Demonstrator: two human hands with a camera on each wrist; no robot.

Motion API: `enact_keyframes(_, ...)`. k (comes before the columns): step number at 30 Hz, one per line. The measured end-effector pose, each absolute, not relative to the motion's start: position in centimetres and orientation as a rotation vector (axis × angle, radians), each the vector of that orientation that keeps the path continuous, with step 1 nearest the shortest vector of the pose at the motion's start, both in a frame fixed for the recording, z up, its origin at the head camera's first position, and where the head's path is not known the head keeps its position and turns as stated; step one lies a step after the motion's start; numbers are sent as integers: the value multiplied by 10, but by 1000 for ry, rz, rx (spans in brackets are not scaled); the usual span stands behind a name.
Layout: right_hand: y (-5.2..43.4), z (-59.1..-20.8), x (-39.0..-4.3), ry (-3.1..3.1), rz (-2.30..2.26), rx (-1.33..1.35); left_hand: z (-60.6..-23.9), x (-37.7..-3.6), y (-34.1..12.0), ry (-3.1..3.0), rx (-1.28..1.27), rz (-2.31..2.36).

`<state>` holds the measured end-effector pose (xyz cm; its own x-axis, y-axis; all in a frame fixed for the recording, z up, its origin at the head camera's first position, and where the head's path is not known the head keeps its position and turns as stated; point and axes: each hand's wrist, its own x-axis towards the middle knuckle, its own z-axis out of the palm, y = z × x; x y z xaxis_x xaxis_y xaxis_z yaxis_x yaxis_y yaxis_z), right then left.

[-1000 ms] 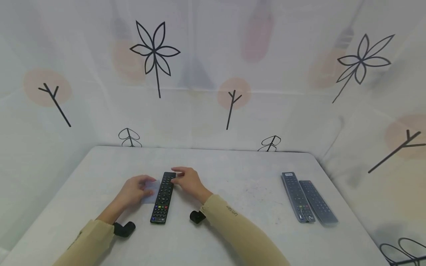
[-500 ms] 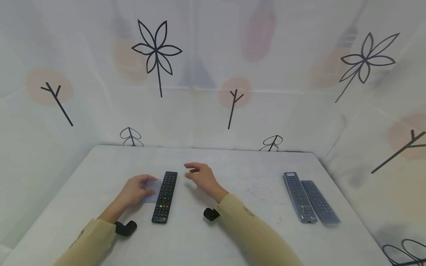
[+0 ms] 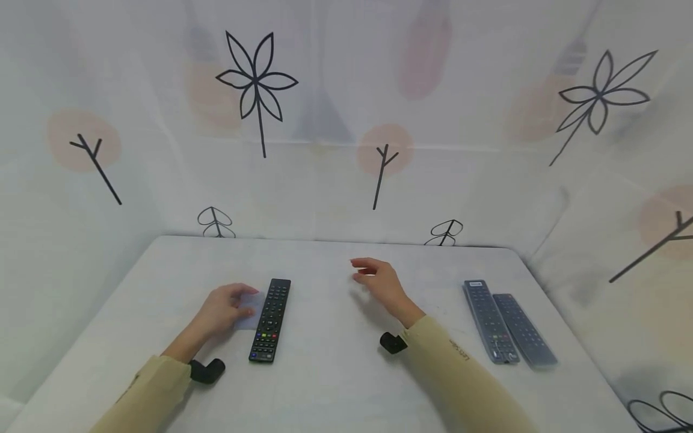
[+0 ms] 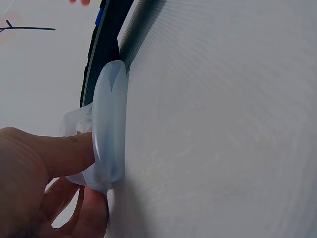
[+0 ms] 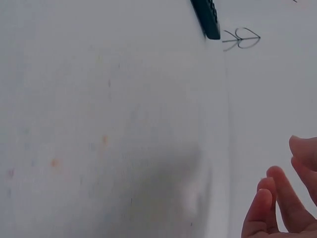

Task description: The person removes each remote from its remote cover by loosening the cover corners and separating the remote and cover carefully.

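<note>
A black remote (image 3: pixel 271 320) with coloured buttons lies lengthwise on the white table (image 3: pixel 335 373); its dark edge shows in the left wrist view (image 4: pixel 106 44), its tip in the right wrist view (image 5: pixel 207 19). My left hand (image 3: pixel 223 310) pinches a clear silicone cover (image 3: pixel 250 311) lying just left of the remote; fingers and thumb clamp the translucent sleeve (image 4: pixel 106 134). My right hand (image 3: pixel 379 282) hovers above the table's middle, fingers (image 5: pixel 277 203) relaxed and holding nothing.
Two grey remotes in covers (image 3: pixel 489 320) (image 3: pixel 524 329) lie side by side at the table's right. A patterned white curtain (image 3: pixel 346 120) closes in the back and sides. Black wrist camera mounts (image 3: pixel 206 370) (image 3: pixel 392 343) sit under each sleeve.
My right hand let go of the black remote's top end and moved right toward the table's middle. The left hand stayed on the clear cover; the remote did not move.
</note>
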<state>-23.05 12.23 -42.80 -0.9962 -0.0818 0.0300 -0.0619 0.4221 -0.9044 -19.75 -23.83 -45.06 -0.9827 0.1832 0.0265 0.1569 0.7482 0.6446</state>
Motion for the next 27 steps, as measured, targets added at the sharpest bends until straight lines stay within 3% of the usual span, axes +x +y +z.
enact_keyframes(27,286,-418,-208,2787,-1525,147,-448,-201,-239,2902,305,1055)
